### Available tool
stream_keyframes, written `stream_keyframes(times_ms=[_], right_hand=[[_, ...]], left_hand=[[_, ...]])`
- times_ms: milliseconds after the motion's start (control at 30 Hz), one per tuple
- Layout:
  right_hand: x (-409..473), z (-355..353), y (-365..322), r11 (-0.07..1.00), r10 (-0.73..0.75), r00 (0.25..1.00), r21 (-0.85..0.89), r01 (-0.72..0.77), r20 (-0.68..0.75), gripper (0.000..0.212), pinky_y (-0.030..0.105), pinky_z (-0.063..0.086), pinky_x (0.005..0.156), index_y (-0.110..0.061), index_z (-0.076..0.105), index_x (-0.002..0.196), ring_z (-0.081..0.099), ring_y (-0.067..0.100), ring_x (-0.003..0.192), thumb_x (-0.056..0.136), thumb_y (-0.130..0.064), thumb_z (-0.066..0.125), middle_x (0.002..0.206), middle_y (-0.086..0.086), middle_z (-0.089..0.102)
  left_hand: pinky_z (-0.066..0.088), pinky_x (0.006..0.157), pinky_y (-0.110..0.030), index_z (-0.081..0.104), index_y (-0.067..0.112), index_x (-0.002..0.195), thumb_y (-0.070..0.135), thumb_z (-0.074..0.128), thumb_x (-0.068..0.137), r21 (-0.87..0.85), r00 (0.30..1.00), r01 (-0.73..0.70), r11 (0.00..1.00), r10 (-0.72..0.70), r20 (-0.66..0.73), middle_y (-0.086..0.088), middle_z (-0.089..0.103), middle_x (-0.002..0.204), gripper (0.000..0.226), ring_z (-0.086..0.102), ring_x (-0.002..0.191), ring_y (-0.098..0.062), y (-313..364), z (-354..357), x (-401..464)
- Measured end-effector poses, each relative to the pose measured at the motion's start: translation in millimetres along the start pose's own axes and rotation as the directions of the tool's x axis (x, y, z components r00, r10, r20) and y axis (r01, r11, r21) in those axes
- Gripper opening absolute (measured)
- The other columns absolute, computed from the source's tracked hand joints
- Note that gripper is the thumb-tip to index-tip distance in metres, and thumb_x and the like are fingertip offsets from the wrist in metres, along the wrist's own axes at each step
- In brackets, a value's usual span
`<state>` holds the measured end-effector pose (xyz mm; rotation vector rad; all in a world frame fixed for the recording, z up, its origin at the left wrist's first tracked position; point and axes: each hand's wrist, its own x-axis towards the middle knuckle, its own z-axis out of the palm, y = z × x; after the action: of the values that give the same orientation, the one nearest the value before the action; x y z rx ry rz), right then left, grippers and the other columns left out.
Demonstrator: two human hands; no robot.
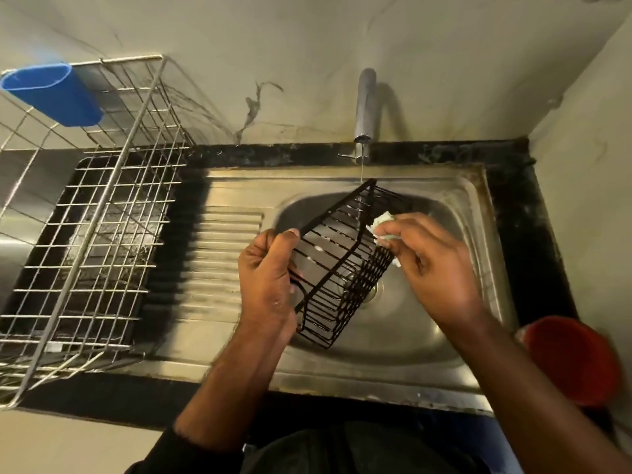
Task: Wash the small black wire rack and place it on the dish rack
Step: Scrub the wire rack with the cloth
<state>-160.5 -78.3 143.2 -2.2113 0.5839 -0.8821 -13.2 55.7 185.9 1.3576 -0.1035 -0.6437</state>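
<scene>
Our left hand grips the tilted black wire rack under a thin tap stream while our right hand pinches a sponge; we should scrub each wire.

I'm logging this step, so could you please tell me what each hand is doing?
Left hand: grips the wire rack.
Right hand: pinches a sponge.

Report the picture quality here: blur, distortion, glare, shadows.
Head view: wide-angle bending bows the dish rack and the walls; soft motion blur on the left hand, the right hand and the black wire rack; dull glare on the sink drainboard; the tap casts a shadow on the wall.
</scene>
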Motion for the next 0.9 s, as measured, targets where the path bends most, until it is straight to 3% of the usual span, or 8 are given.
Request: stream_keyframes(times_ms=[167, 300, 400, 500, 633, 667, 767, 900], right_hand=[[-5, -2, 3, 0.965, 0.231, 0.971, 0.137, -0.222, -0.056, 0.036, 0.01, 0.048, 0.085, -0.02, 0.063, 0.121, 0.065, -0.003, 0.101, 0.092, 0.0, 0.069, 0.108, -0.01, 0.069], [16, -2, 9, 0.816, 0.512, 0.824, 0.437, -0.378, -0.243, 0.039, 0.036, 0.058, 0.09, -0.02, 0.055, 0.123, 0.071, 0.012, 0.104, 0.09, -0.009, 0.073, 0.111, 0.0, 0.073], [34, -3, 8, 0.895, 0.418, 0.882, 0.264, -0.359, -0.218, 0.033, 0.028, 0.058, 0.091, -0.021, 0.067, 0.124, 0.069, 0.003, 0.105, 0.093, -0.01, 0.069, 0.116, -0.005, 0.073], [30, 4, -7, 0.988, 0.136, 0.989, 0.066, -0.14, 0.063, 0.052, 0.013, 0.047, 0.1, -0.023, 0.067, 0.128, 0.061, -0.001, 0.114, 0.09, 0.011, 0.061, 0.126, -0.006, 0.068], [21, 11, -17, 0.953, -0.267, 0.896, -0.043, 0.301, 0.355, 0.054, 0.011, 0.031, 0.107, -0.012, 0.066, 0.13, 0.053, 0.016, 0.118, 0.088, 0.005, 0.039, 0.128, 0.005, 0.064], [22, 9, -13, 0.946, -0.268, 0.89, -0.073, 0.315, 0.369, 0.054, 0.009, 0.027, 0.108, -0.012, 0.067, 0.129, 0.052, 0.016, 0.118, 0.088, 0.001, 0.035, 0.127, 0.008, 0.063], [33, -8, 7, 0.979, 0.006, 0.981, -0.199, 0.034, 0.195, 0.049, 0.004, 0.03, 0.101, -0.017, 0.068, 0.128, 0.044, 0.005, 0.114, 0.091, -0.001, 0.041, 0.125, 0.008, 0.062], [42, -19, 24, 0.948, 0.145, 0.984, -0.301, -0.108, 0.104, 0.046, 0.004, 0.035, 0.087, -0.01, 0.07, 0.124, 0.056, 0.024, 0.111, 0.088, 0.014, 0.055, 0.117, 0.011, 0.062]], left_hand=[[0.024, 0.028, -0.015, 0.053, 0.017, 0.066, 0.007, 0.063, 0.095, -0.034, 0.997, 0.03, 0.999, -0.032, -0.077, 0.008, 0.046, 0.045, 0.033, 0.038, 0.033, -0.003, -1, -10, 15], [0.023, 0.03, -0.014, 0.055, 0.018, 0.063, 0.007, 0.063, 0.094, -0.011, 0.996, 0.045, 0.999, -0.045, -0.083, 0.008, 0.046, 0.044, 0.034, 0.037, 0.032, -0.002, 0, -14, 15], [0.026, 0.032, -0.015, 0.057, 0.02, 0.06, 0.006, 0.063, 0.094, -0.031, 0.994, 0.056, 0.998, -0.059, -0.092, 0.008, 0.049, 0.047, 0.037, 0.037, 0.033, -0.003, -1, -19, 16], [0.026, 0.032, -0.016, 0.054, 0.018, 0.061, 0.004, 0.062, 0.095, -0.041, 0.994, 0.052, 0.998, -0.056, -0.089, 0.007, 0.047, 0.046, 0.038, 0.034, 0.032, -0.004, 0, -23, 18], [0.026, 0.033, -0.016, 0.051, 0.016, 0.06, 0.004, 0.061, 0.095, -0.024, 0.995, 0.04, 0.999, -0.042, -0.087, 0.007, 0.043, 0.043, 0.039, 0.032, 0.031, -0.004, 3, -27, 22], [0.026, 0.032, -0.016, 0.05, 0.016, 0.058, 0.004, 0.061, 0.096, -0.025, 0.996, 0.035, 0.999, -0.037, -0.083, 0.007, 0.042, 0.042, 0.041, 0.031, 0.03, -0.005, 3, -29, 22], [0.025, 0.032, -0.016, 0.05, 0.016, 0.057, 0.003, 0.06, 0.095, -0.031, 0.997, 0.028, 0.999, -0.03, -0.073, 0.007, 0.04, 0.04, 0.042, 0.031, 0.028, -0.006, 4, -35, 21], [0.025, 0.032, -0.015, 0.051, 0.01, 0.063, 0.002, 0.06, 0.095, -0.02, 0.996, 0.031, 0.999, -0.032, -0.088, 0.006, 0.042, 0.041, 0.034, 0.032, 0.028, -0.006, 3, -38, 19]])
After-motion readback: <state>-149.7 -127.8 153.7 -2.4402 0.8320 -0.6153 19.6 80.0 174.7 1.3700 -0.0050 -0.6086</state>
